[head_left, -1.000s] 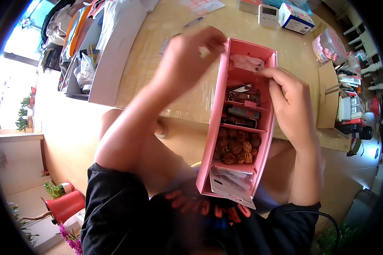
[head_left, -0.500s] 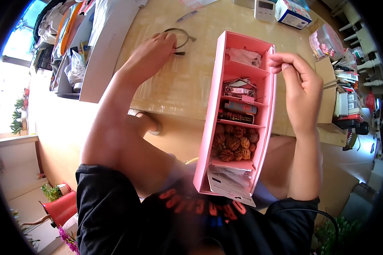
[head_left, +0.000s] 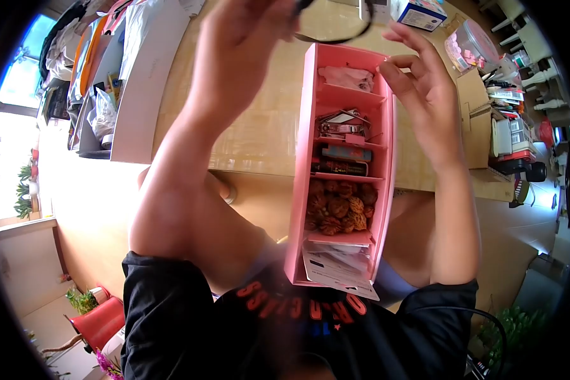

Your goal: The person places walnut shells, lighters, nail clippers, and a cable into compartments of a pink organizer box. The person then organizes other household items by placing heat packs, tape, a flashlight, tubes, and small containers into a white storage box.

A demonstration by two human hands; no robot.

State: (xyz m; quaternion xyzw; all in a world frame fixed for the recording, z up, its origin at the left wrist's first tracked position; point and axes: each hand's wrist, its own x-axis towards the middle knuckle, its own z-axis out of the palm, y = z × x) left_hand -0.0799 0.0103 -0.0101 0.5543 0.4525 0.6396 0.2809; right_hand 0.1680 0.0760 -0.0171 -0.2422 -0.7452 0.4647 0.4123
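Pink compartment box [head_left: 303, 164], in the head view, reaches from over the table [head_left: 253, 139] back toward the black shirt [head_left: 177, 316]. The left hand [head_left: 247, 35] pinches a dark looped cable [head_left: 339, 41] near the box's far end, fingertips blurred. The right hand [head_left: 424, 79], half-curled, thumb apart from forefinger, is beside the far right rim; contact is unclear.

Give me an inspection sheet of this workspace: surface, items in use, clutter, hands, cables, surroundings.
Surface: pale, glossy table, partly hidden.
Items in use: pink box with five compartments, each holding something; wrinkled brown nuts in one, white cards poking past the near end.
Clutter: white box of mixed things at left; full cardboard box at right.
Hands: left hand, blurred, holds a dark cord; right hand at the pink box's far right corner, contact unclear.
Cables: dark cord, curved; thin black cable by the right sleeve.
Surroundings: red pot and green plant, lower left.
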